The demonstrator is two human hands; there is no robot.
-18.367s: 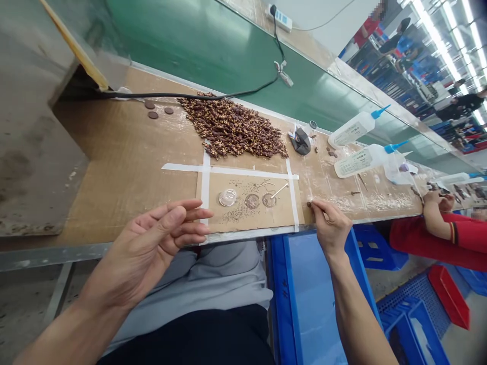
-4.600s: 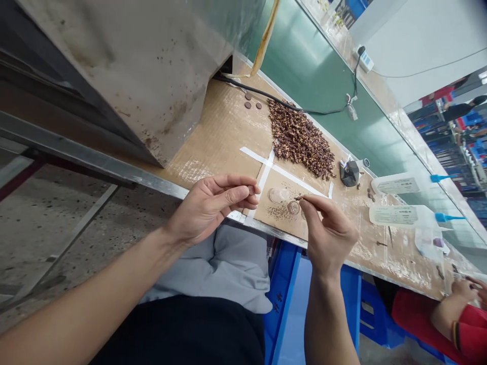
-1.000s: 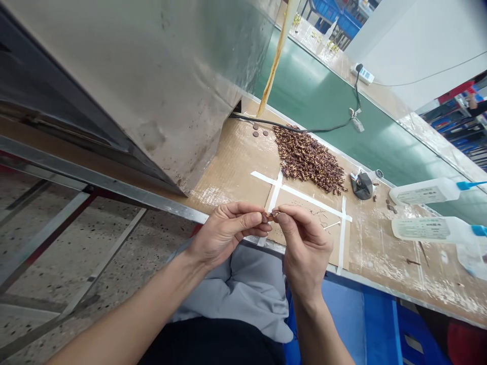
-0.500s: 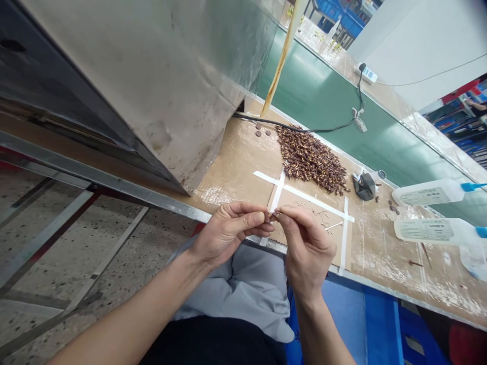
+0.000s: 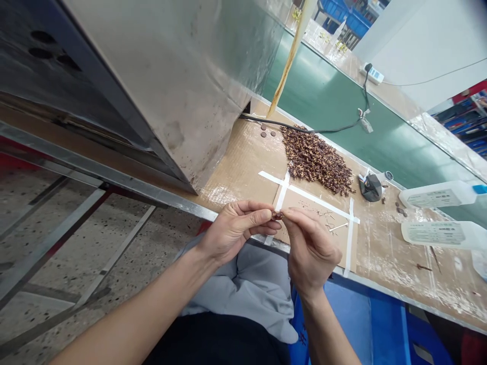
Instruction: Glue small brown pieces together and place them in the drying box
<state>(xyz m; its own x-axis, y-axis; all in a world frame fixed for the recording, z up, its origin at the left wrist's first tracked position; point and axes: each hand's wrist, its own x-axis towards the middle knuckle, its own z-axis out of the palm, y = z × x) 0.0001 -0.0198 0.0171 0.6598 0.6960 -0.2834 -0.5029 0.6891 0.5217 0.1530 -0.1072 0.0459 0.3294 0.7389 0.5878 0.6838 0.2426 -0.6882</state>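
A small brown piece (image 5: 277, 215) is pinched between my two hands, just above the bench's front edge. My left hand (image 5: 239, 225) closes thumb and fingertips on its left end. From the right, my right hand (image 5: 314, 243) grips the other end between thumb and forefinger. Fingertips hide most of it. Below and behind lies a cardboard sheet (image 5: 304, 238) edged with white tape, with thin pale sticks (image 5: 338, 227) and crumbs on it. Beyond the tape is a heap of small brown pieces with yellowish tips (image 5: 315, 159).
A large metal housing (image 5: 182, 91) stands at left on the bench. Several brown discs (image 5: 264, 134) lie near its corner, beside a black cable (image 5: 300, 129). Two plastic bottles (image 5: 433, 233) lie at right near a black pouch (image 5: 370, 187). Under the bench is a blue crate (image 5: 346, 314).
The view has shifted slightly, so the bench sits a little further right. Both hands keep their pinch on the small brown piece, which shows at a slightly different angle.
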